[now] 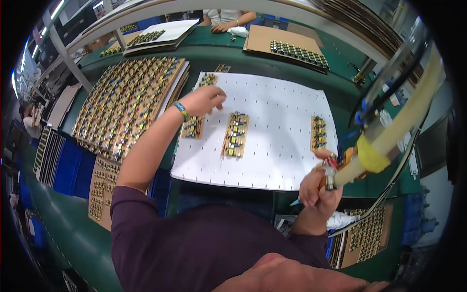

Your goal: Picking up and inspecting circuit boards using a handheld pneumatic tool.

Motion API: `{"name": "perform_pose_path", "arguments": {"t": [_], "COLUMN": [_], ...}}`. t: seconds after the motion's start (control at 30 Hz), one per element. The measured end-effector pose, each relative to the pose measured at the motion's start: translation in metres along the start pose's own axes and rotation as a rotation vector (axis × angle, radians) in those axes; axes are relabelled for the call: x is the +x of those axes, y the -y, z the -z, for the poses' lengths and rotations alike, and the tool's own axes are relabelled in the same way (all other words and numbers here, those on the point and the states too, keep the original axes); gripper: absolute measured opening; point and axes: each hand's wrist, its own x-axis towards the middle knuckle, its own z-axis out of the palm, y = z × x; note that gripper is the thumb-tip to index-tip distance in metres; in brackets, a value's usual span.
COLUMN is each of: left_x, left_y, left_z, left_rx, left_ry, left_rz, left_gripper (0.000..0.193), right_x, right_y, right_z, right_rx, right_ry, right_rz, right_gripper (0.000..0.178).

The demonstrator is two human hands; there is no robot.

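My left hand (202, 101), with a woven band on its wrist, hovers over the left side of a white sheet (282, 165) marked with rows of small dark spots. Its fingers are loosely bent and apart, with nothing seen in them. Beside it lie strips of small circuit boards (193, 127), partly covered by the hand. Another circuit-board strip (235, 136) lies to its right, and a further strip (318, 132) near the sheet's right edge. My right hand (316, 190) is wrapped round a hose-fed hand tool (331, 174) with red, orange and metal parts; a pale blue tip shows below.
A large panel of circuit boards (129, 104) lies at the left on stacked sheets. A thick pale hose (404, 121) with yellow wrapping hangs at the right. Across the green bench, a person's hand (221, 27) rests near a cardboard sheet (258, 39) with boards.
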Motion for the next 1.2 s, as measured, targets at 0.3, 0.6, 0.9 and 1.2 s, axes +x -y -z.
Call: {"name": "perform_pose_path", "arguments": {"t": [0.3, 0.6, 0.9, 1.2], "left_x": [0.246, 0.310, 0.325, 0.338], "left_y": [0.063, 0.109, 0.119, 0.132], "left_z": [0.024, -0.006, -0.010, -0.009], "left_rx": [0.753, 0.804, 1.068, 1.108], "left_ry": [0.003, 0.229, 0.407, 0.482], "left_rz": [0.271, 0.335, 0.109, 0.065], "left_gripper": [0.030, 0.047, 0.075, 0.071], "right_x": [-0.017, -0.056, -0.025, -0.024], "right_y": [0.004, -0.002, 0.000, -0.003], "right_z": [0.045, 0.132, 0.068, 0.078], "right_rx": [-0.213, -0.175, -0.298, -0.234], "right_ry": [-0.251, -0.299, -0.507, -0.313], "right_rz": [0.102, -0.007, 0.128, 0.171], "right_gripper": [0.070, 0.070, 0.069, 0.070]}}
